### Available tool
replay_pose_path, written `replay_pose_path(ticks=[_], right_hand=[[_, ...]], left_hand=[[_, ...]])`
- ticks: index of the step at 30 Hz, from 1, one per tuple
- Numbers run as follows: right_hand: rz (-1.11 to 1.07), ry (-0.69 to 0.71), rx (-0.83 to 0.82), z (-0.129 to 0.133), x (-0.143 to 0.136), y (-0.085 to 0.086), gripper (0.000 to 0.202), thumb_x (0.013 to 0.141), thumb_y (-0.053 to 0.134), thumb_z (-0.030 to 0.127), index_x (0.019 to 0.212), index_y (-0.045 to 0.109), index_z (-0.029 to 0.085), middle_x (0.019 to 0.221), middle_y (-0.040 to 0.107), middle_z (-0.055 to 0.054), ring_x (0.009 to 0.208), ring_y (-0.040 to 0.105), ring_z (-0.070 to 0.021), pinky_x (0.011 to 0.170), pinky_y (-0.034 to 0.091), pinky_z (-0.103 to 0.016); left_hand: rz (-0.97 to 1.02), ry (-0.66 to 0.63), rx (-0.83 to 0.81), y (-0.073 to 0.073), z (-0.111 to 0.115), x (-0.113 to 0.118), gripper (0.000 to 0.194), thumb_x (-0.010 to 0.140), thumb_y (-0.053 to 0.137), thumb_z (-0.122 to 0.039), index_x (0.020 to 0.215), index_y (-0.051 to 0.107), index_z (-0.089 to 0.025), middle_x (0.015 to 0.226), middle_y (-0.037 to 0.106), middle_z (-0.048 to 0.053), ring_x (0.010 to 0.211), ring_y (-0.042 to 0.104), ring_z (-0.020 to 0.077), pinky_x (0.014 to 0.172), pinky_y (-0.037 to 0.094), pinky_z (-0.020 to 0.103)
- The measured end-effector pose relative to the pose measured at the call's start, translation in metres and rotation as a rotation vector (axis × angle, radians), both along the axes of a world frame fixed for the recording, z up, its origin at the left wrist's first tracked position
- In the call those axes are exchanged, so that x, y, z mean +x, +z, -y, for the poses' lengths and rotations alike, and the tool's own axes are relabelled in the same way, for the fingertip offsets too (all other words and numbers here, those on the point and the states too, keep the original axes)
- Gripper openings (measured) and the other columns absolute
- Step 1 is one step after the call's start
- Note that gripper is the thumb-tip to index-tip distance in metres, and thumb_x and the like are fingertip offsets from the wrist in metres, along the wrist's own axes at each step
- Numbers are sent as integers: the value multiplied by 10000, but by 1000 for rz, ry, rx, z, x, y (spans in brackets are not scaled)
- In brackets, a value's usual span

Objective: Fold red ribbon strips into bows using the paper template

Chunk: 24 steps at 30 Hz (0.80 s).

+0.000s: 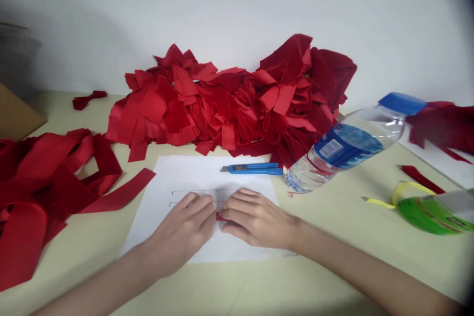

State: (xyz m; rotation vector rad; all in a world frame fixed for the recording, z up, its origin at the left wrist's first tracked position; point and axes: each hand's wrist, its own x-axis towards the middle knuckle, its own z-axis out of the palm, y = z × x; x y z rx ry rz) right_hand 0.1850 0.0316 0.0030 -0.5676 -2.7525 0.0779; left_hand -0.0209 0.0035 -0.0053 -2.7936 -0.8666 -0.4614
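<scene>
Over a white sheet of paper point(148, 227) with ruled black lines, both my hands meet with curled fingers. Between them shows a small bit of red ribbon point(219, 217); the hands cover the rest of it. My left hand point(190, 224) is closed, its fingers folded down at the ribbon's left end. From the right, my right hand point(254, 217) is closed on the same piece, thumb below and fingers above. A blue utility knife point(254, 169) lies on the sheet's far edge, its blade pointing left.
A large heap of cut red ribbon pieces point(222, 108) lines the wall. Long red ribbon point(55, 182) lies loosely at left, near a cardboard box point(17, 113). At right stand a water bottle point(344, 145) and a green-labelled container point(429, 215) with a yellow strip.
</scene>
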Motion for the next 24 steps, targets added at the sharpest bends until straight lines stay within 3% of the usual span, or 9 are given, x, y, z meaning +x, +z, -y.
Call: replay_pose_path(ticks=[5,15,20,24], right_hand=[[-47,-105,-70,-4,-6,-2,194,877,492,283,844,607,130,792,596,-59,750,528,-159,751,424,-309],[47,-160,-57,-8,-14,5,76,798,537,183,753,573,133,747,578,-34,696,519,-146,706,418,-265],[104,-168,-108,-9,-14,18,80,789,539,202,740,561,143,732,567,-28,692,518,-155,676,422,-269],[76,-154,-191,-12,-8,38,73,802,552,211,769,570,149,734,570,-20,743,532,-159,736,433,-285]], left_hand=[[208,134,-221,4,-11,4,218,800,445,-56,665,578,-165,642,572,17,755,493,181,645,385,329],[227,157,-297,18,-8,4,133,746,523,-108,761,637,-174,642,602,21,824,515,215,757,401,383],[231,139,-255,22,-7,13,166,766,476,-91,704,613,-161,632,600,26,778,536,206,759,395,387],[332,177,-389,31,-13,17,163,757,473,-94,681,603,-157,711,615,42,798,545,206,759,402,366]])
